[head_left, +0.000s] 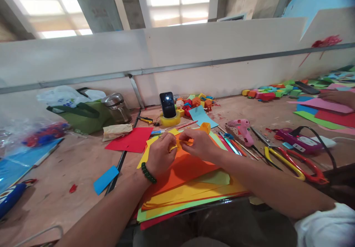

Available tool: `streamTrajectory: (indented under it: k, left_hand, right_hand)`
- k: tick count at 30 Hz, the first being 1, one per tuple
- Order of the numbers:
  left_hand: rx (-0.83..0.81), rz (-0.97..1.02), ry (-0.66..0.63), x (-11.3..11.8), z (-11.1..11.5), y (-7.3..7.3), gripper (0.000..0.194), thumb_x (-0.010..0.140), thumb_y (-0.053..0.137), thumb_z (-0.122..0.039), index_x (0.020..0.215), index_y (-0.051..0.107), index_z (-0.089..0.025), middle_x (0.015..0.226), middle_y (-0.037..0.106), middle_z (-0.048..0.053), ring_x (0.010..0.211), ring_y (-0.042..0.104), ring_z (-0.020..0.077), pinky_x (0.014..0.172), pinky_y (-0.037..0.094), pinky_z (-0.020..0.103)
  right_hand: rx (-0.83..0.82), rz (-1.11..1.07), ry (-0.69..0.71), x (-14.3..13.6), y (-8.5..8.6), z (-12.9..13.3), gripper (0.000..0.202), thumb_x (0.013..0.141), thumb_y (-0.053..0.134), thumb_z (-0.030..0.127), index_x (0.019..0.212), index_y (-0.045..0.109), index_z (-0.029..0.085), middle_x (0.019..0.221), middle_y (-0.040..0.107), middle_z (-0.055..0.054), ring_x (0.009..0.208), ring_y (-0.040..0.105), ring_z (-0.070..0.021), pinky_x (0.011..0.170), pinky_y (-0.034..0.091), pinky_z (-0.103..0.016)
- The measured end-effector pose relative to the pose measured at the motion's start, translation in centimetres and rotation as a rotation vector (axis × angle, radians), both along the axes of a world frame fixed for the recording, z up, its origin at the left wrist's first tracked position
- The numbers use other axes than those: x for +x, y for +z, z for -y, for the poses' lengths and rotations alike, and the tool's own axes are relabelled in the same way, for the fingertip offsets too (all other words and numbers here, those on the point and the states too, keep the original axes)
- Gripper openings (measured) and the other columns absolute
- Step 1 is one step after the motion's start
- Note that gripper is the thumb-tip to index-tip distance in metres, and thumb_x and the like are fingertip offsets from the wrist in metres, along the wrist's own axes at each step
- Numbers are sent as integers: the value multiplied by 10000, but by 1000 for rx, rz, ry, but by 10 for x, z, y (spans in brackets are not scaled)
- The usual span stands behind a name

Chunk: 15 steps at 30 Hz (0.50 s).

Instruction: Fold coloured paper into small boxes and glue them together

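Note:
Both hands meet over a stack of coloured paper (188, 169) at the table's front edge. My left hand (162, 151), with a green bead bracelet at the wrist, has its fingers closed on a small piece of orange-yellow paper (179, 143). From the right, my right hand (198, 143) pinches the same piece between thumb and fingers. The fingers hide most of its shape. Just behind my right hand stands a small folded yellow paper piece (205, 127). A red sheet (130, 139) lies left of the stack.
A phone (168, 104) leans upright in a yellow tape roll (170, 119), before a heap of folded paper pieces (195, 102). To the right lie a pink glue gun (242, 130) and large scissors (291, 160). Another person's hand (340, 98) rests on paper at far right. A green bag (80, 117) stands left.

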<state>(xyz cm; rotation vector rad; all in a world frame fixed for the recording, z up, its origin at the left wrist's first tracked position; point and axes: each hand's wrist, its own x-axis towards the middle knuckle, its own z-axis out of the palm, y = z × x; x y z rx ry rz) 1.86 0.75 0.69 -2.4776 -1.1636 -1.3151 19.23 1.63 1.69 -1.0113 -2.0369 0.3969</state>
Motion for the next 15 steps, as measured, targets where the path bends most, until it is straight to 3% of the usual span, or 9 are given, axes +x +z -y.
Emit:
streamTrajectory:
  k: [10,15]
  left_hand:
    - [4,-23,47,0,0,-1,258,647,469,-48,833,479,-228,779,607,-1,722,607,167,613,466,253]
    - [-21,-36,48,-1,-2,-3,367,662,501,-53,988,504,-220,928,642,33,850,628,198,708,500,298]
  right_hand:
    - [57,-35,13,5,-2,-7,122,750,633,173,635,591,175,660,640,-3,627,560,-118,608,409,-236]
    - [95,-24,25,6,2,-5,131,743,625,161,622,580,183,638,636,1,609,560,-122,580,405,-235]
